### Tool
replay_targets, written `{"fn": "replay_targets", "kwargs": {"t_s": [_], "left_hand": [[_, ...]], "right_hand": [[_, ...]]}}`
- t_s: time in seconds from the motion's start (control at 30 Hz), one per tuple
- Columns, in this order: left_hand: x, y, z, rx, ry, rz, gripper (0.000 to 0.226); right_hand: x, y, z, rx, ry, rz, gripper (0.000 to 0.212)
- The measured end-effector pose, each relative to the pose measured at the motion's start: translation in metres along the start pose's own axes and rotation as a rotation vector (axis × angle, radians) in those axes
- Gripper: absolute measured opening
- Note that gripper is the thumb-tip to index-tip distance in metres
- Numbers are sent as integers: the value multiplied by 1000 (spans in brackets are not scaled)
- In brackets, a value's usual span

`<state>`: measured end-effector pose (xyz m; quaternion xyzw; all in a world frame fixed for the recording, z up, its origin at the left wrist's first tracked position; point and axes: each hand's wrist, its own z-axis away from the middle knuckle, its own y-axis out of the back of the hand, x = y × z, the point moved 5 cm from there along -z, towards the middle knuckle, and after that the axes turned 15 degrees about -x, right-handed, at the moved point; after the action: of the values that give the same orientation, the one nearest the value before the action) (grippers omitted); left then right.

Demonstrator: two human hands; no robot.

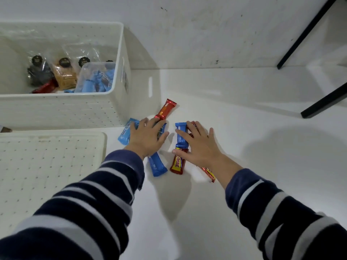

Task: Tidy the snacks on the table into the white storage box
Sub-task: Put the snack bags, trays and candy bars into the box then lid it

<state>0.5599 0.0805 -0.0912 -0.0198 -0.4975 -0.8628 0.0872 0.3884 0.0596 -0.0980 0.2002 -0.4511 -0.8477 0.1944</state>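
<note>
Both arms reach forward in navy sleeves with pale grey stripes, cuffs stopping at the wrists. The left hand [147,136] lies palm down, fingers spread and nearly flat. The right hand [200,145] is also palm down, fingers splayed forward, thumb stretched out toward the left hand.

The storage box [62,107] stands left of the snack bars [166,109], its lid [47,166] lying before it.
</note>
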Motion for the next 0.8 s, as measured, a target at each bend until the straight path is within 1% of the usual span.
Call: {"fn": "replay_targets", "kwargs": {"t_s": [0.1,0.2,0.27,0.33,0.43,0.53,0.6,0.63,0.7,0.8], "left_hand": [[2,-16,16,26,-2,-12,66],[5,-29,33,134,18,-71,83],[2,-37,38,165,73,-55,90],[-6,-43,39,144,136,-12,93],[-11,-43,36,118,168,-53,83],[-6,-33,36,230,77,-98,72],[-2,-27,35,310,-5,-62,70],[-2,-24,33,334,-27,-39,67],[-1,-17,25,328,-40,3,62],[2,-7,8,222,-78,29,63]], "right_hand": [[4,-11,17,-9,-9,7,87],[6,-24,32,23,0,-4,97],[5,-33,37,59,-10,-10,98],[0,-36,39,111,-9,-33,92],[-11,-37,38,164,17,-31,72],[-15,-37,34,192,25,-9,58],[-12,-34,33,221,35,-10,52],[-9,-32,32,231,39,-15,50],[-3,-31,30,233,38,-45,53],[2,-29,28,223,29,-57,66]]}}
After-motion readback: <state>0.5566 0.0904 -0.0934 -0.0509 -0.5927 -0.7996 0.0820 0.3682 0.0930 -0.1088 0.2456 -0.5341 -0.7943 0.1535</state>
